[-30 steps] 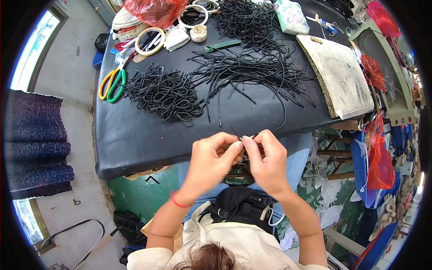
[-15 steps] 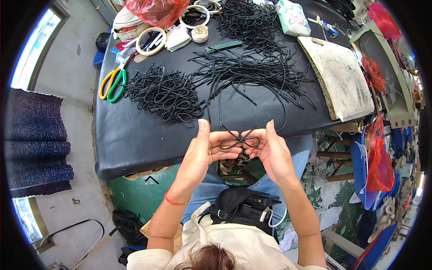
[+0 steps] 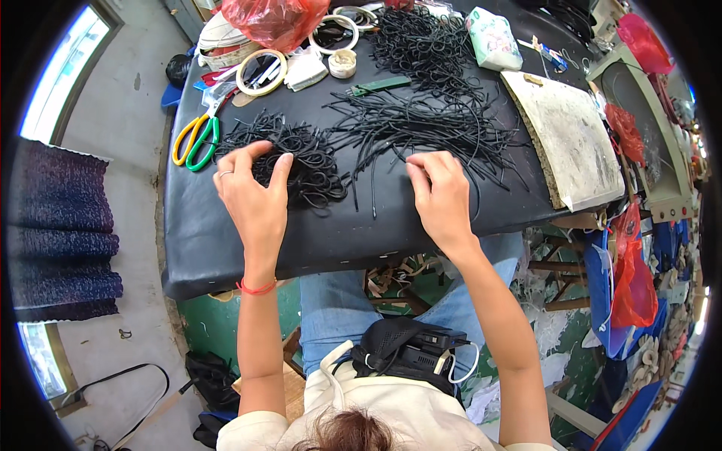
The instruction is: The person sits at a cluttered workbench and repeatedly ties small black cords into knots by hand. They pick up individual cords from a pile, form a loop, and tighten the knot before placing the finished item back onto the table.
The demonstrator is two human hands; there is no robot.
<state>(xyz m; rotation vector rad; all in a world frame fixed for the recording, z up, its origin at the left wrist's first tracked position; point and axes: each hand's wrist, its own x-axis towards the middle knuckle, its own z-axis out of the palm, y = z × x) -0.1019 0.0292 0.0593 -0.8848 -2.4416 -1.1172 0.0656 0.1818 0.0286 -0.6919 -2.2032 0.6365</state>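
Note:
My left hand point(image 3: 254, 197) is open, thumb and fingers apart, at the front of a pile of looped black cords point(image 3: 312, 161) and partly covering it. My right hand point(image 3: 444, 197) hovers at or touches the near edge of a bundle of loose, mostly straight black cords point(image 3: 429, 124). Its fingers are loosely bent, with the thumb tip close to the index finger, and no cord shows between them. The cord bow is no longer in either hand, and I cannot pick it out from the pile.
Yellow-and-green-handled scissors point(image 3: 197, 143) lie left of the looped pile. Behind are tape rolls point(image 3: 261, 73), a small round tub point(image 3: 343, 64), a green bar point(image 3: 380, 86) and more tangled cord point(image 3: 417, 45). A worn board point(image 3: 568, 139) stands right, beside a tissue pack point(image 3: 493, 39).
The cord bow held between both hands has left them. My left hand has moved up and left to the looped pile, while my right hand has gone up to the straight cords.

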